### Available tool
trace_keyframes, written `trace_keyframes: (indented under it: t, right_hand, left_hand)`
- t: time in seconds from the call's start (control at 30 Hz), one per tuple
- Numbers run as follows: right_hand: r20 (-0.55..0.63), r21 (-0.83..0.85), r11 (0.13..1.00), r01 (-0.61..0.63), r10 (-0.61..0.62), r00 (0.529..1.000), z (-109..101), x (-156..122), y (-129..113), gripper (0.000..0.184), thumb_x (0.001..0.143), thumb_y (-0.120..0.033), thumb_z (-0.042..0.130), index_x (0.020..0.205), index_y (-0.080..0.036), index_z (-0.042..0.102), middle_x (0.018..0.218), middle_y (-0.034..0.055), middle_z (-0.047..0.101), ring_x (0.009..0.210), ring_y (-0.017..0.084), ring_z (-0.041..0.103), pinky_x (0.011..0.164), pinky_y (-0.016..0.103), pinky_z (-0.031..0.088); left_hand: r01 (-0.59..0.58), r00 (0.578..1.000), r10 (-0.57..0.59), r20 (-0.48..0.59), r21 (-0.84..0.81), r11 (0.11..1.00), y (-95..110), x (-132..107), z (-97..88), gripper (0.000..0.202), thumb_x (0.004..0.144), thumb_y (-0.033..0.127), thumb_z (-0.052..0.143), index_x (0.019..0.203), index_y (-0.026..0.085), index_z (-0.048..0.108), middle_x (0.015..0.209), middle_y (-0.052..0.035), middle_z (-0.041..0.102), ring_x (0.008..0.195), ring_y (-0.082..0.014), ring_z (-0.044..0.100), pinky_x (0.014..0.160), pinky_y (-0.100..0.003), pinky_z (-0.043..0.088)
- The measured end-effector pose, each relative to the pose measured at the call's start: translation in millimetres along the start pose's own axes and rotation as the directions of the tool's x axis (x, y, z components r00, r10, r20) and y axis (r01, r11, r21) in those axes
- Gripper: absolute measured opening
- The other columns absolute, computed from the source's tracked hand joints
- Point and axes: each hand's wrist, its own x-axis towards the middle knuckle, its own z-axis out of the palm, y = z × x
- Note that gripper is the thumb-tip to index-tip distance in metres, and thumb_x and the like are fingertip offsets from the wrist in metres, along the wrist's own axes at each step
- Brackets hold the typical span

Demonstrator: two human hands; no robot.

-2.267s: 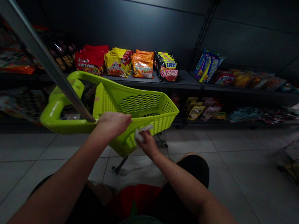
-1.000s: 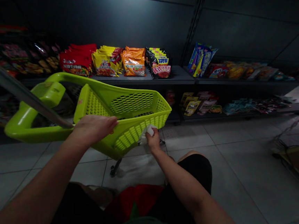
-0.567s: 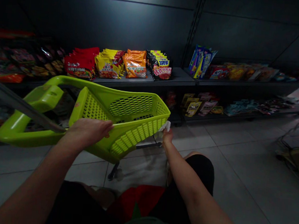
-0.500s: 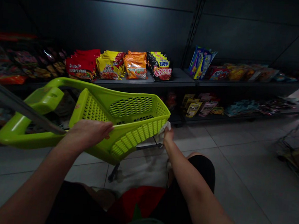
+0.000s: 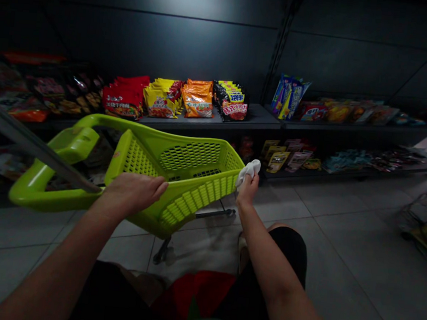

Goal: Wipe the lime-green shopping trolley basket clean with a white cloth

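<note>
Lime-green plastic shopping basket (image 5: 189,157), with perforated walls, stands on a wheeled frame near a low shelf (image 5: 209,124) of snack packets (image 5: 198,100). Your left hand (image 5: 132,192) rests palm-down on its near rim, fingers nearly straight. Your right hand (image 5: 247,190) closes around crumpled white cloth (image 5: 248,173), just beside the basket's corner.

Black packet (image 5: 230,101), upper label: yellow band, dark Chinese characters, too blurred to read.
Black packet, lower label: red patch, pale characters, unreadable.
Orange packet (image 5: 197,100), left of black packet: Chinese print, too small to read.
Yellow packets (image 5: 161,100), further left: same.
Red packets (image 5: 124,97), beyond those: same.
</note>
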Motion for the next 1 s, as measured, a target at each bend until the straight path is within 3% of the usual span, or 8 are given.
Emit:
trace_keyframes:
  t: [0.1,0.17,0.27,0.37,0.57,0.73,0.87,1.0]
  right_hand:
    - [0.240,-0.139,0.931,0.337,-0.298,0.924,15.8,-40.9,-42.1,0.041,0.092,-0.028,0.043,0.125,-0.020,0.065,0.124,0.0091,0.065,0.122,0.024,0.055,0.110,0.041,0.039]
    - [0.528,-0.141,0.803,0.579,-0.434,0.730,28.0,-81.7,-66.7,0.038,0.095,-0.022,0.045,0.126,-0.025,0.067,0.131,0.0065,0.064,0.133,0.024,0.048,0.115,0.041,0.031]
    - [0.716,-0.204,0.610,0.766,-0.440,0.542,37.3,-118.1,-91.5,0.043,0.101,-0.022,0.049,0.140,-0.036,0.057,0.144,0.0023,0.058,0.138,0.023,0.042,0.116,0.042,0.023]
    - [0.810,-0.231,0.495,0.838,-0.380,0.447,31.2,-102.0,-100.9,0.041,0.102,-0.029,0.054,0.140,-0.042,0.055,0.133,0.0017,0.066,0.128,0.023,0.049,0.113,0.044,0.021]
    - [0.860,-0.250,0.402,0.881,-0.325,0.393,-5.8,-27.1,-97.8,0.033,0.095,-0.038,0.066,0.127,-0.033,0.066,0.112,0.0031,0.074,0.115,0.025,0.055,0.119,0.051,0.006]
    - [0.869,-0.281,0.392,0.876,-0.285,0.406,-50.0,4.2,-93.1,0.025,0.089,-0.041,0.069,0.111,-0.029,0.073,0.103,0.0026,0.076,0.112,0.026,0.058,0.119,0.054,0.001]
    - [0.861,-0.356,0.380,0.854,-0.222,0.458,-79.5,3.7,-96.6,0.017,0.087,-0.037,0.067,0.097,-0.025,0.073,0.097,0.0027,0.074,0.106,0.024,0.058,0.115,0.050,0.014]
    - [0.892,-0.335,0.319,0.886,-0.196,0.407,-81.8,-28.3,-114.2,0.016,0.088,-0.035,0.063,0.090,-0.020,0.070,0.099,0.0068,0.070,0.105,0.025,0.056,0.104,0.045,0.027]
  left_hand:
    - [0.001,1.000,-0.001,-0.004,-0.005,1.000,2.9,2.3,-2.2,0.053,0.097,0.048,0.023,0.100,0.023,0.070,0.092,-0.0147,0.078,0.082,-0.0331,0.075,0.064,-0.036,0.048]
    - [0.000,1.000,0.000,-0.012,-0.009,1.000,4.4,4.4,-3.1,0.052,0.098,0.047,0.025,0.099,0.022,0.070,0.092,-0.0150,0.078,0.081,-0.0326,0.075,0.063,-0.036,0.048]
    - [-0.007,0.999,0.007,-0.043,0.000,1.000,4.8,5.7,-2.0,0.050,0.098,0.044,0.026,0.099,0.022,0.071,0.092,-0.0144,0.079,0.080,-0.0302,0.075,0.067,-0.036,0.048]
    - [-0.016,0.995,0.016,-0.094,-0.001,1.000,1.9,3.8,3.9,0.047,0.098,0.043,0.029,0.097,0.022,0.071,0.088,-0.0137,0.079,0.076,-0.0301,0.075,0.067,-0.037,0.049]
    - [-0.079,0.977,0.086,-0.196,0.044,0.996,-11.3,-5.9,20.0,0.047,0.100,0.046,0.029,0.092,0.022,0.069,0.089,-0.0112,0.078,0.073,-0.0286,0.074,0.062,-0.033,0.044]
    - [-0.110,0.967,0.114,-0.230,0.030,0.993,-28.1,-14.9,28.0,0.048,0.100,0.046,0.030,0.086,0.023,0.070,0.084,-0.0087,0.078,0.072,-0.0245,0.072,0.064,-0.031,0.043]
    - [-0.100,0.969,0.102,-0.224,0.020,0.995,-46.4,-15.9,37.1,0.051,0.100,0.052,0.032,0.084,0.025,0.072,0.083,-0.0066,0.078,0.072,-0.0232,0.071,0.062,-0.029,0.040]
    - [0.032,0.976,-0.029,-0.215,0.011,0.999,-68.3,-14.0,47.0,0.054,0.099,0.057,0.033,0.088,0.027,0.077,0.085,-0.0085,0.079,0.070,-0.0240,0.071,0.060,-0.029,0.038]
